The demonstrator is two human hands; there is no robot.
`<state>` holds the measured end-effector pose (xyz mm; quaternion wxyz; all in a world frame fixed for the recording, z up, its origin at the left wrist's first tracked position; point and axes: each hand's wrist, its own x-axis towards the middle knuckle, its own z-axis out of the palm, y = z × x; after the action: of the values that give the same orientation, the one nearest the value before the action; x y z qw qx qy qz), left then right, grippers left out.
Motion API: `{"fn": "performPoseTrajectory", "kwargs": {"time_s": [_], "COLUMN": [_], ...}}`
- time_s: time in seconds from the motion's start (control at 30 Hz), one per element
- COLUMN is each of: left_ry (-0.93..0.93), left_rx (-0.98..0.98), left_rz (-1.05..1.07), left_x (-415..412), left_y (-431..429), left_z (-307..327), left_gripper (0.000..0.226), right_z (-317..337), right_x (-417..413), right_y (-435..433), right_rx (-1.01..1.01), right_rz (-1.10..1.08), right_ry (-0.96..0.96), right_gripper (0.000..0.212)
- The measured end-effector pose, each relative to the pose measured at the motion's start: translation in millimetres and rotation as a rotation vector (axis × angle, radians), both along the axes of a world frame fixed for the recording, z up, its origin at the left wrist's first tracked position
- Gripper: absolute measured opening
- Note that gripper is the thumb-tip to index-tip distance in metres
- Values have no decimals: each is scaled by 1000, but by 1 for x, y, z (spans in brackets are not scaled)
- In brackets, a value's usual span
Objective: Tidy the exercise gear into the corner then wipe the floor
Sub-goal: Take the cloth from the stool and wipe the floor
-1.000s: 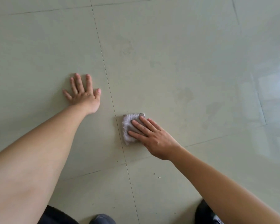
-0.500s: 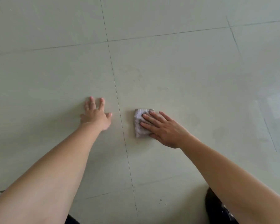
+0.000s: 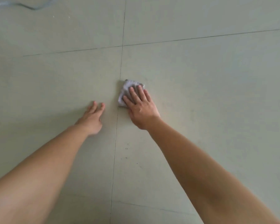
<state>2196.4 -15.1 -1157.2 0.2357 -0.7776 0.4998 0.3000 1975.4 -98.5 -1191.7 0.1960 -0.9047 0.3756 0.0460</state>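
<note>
Cloth (image 3: 126, 89): one small grey folded rag, lying flat on the floor (image 3: 208, 97) just right of the lengthwise seam (image 3: 121, 65), its near half sitting under the right hand.
Right hand (image 3: 141, 106): lying palm down, straight fingers slightly spread and pressing the cloth onto the tile.
Left hand (image 3: 92, 117): blurred; fingers are looking straight and seem to be resting on the floor left of the seam, near the cloth but not touching it, probably bracing the body.
Step in hand: wiping the floor, by my reading; no exercise gear is showing.
Doing it well: pressing evenly through the whole palm so the rag is not bunching; working in overlapping strokes; pulling back over the dark specks (image 3: 126, 148) lying between the forearms.
Risk: the rag is covering little ground, so patches are likely being missed.
Count, cloths: one.
Count, hands: two.
Count, seams: two plain ones, crossing beyond the cloth.
Count, specks: a few, too small to number.
Count, cords (image 3: 29, 6): one, far off at the top left.
</note>
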Motion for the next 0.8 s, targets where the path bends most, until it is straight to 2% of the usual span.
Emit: {"fn": "performPoseTrajectory", "kwargs": {"time_s": [0.07, 0.13, 0.17, 0.27, 0.37, 0.47, 0.53, 0.7, 0.8], "left_ry": [-52, -148, -184, -209, -184, -148, -141, -116, -101], "left_rx": [-47, -237, -357, -559, -581, -609, -681, -844, -870], "left_rz": [-1, -43, -80, -119, -38, -58, -41, -51, -23], "left_x": [-7, -16, -18, -20, -19, -17, -14, -10, -9], "left_y": [-5, -12, -17, -54, -96, -107, -100, -94, -92], "left_z": [6, 10, 9, -1, -21, -44, -54, -68, -72], "left_gripper": [68, 55, 48, 45, 50, 51, 51, 53, 52], "right_z": [-3, -10, -13, -16, -13, -11, -14, -20, -17], "right_x": [-1, -10, -17, -53, -98, -96, -73, 25, 71], "right_y": [20, 9, -7, -76, -118, -115, -104, -84, -93], "right_rx": [-2, -35, -44, -72, -22, -19, -64, -129, -123], "right_rz": [166, 232, 195, -216, -642, -786, -745, -286, -102], "right_ry": [-30, -54, -69, -94, -23, 22, 13, -55, -24], "right_gripper": [56, 52, 52, 54, 56, 56, 55, 54, 52]}}
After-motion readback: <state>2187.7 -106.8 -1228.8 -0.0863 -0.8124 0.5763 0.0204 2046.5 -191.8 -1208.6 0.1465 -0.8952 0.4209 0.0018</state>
